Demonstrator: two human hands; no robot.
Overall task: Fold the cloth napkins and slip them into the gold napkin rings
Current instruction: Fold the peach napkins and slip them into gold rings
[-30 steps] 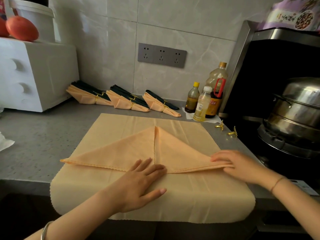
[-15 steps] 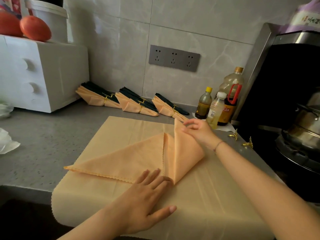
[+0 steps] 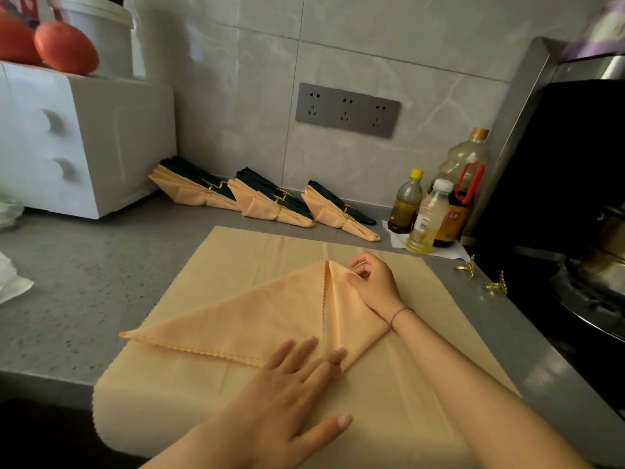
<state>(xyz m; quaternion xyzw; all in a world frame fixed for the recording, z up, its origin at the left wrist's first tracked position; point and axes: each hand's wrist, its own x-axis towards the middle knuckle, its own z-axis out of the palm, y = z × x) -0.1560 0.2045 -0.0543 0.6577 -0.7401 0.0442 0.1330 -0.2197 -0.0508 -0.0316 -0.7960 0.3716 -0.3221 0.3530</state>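
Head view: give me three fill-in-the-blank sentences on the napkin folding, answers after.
____ finished napkin bundles stand along the wall.
____ loose gold rings lie on the counter.
The right hand pinches the folded napkin while the left hand lies ____ on it.
Missing: three; two; flat.

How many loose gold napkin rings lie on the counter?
2. The far ring lies by the paper under the bottles; the near ring lies beside the stove. Others may be hidden.

Three bottles (image 3: 427, 218) (one yellow-capped), grey socket panel (image 3: 346, 110), white drawer unit (image 3: 84, 140)
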